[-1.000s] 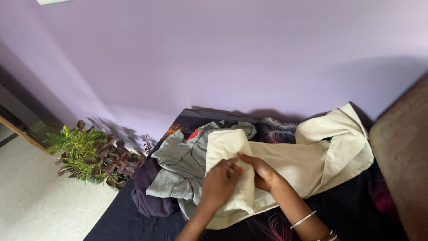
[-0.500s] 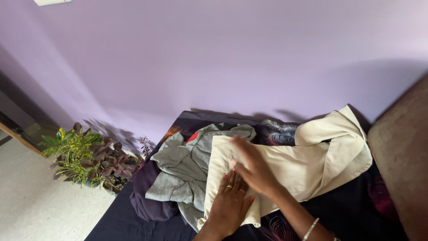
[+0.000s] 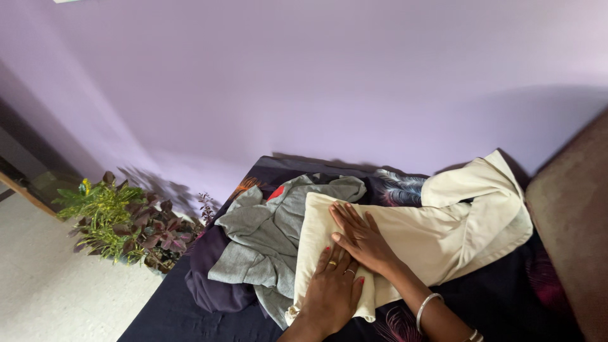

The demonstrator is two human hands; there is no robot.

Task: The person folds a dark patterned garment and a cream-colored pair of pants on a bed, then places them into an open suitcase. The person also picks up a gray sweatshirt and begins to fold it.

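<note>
Fold pressed | your left hand [image 3: 332,293] and right hand [image 3: 361,237], grips open flat, on cream cotton garment [image 3: 443,234] | 2 o'clock end unfolded | crumpled grey cloth [image 3: 266,237] at 9 o'clock untouched

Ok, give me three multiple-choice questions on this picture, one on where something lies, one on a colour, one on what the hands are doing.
1. Where does the crumpled grey cloth garment lie relative to the folded cream cloth garment?
A. To its left in the picture
B. To its right in the picture
C. On the floor by the plants

2. What colour is the wall behind the bed?
A. Green
B. Pale purple
C. Orange

3. How are the left hand and right hand placed?
A. Both raised in the air
B. Gripping the potted plants
C. Both flat, palms down, on the cream garment

Answers: 1 A, the grey garment sits at the cream one's left edge on the dark patterned bedsheet. 2 B, the wall is lilac throughout. 3 C, the fingers lie spread on the cream cloth, holding nothing.
</note>
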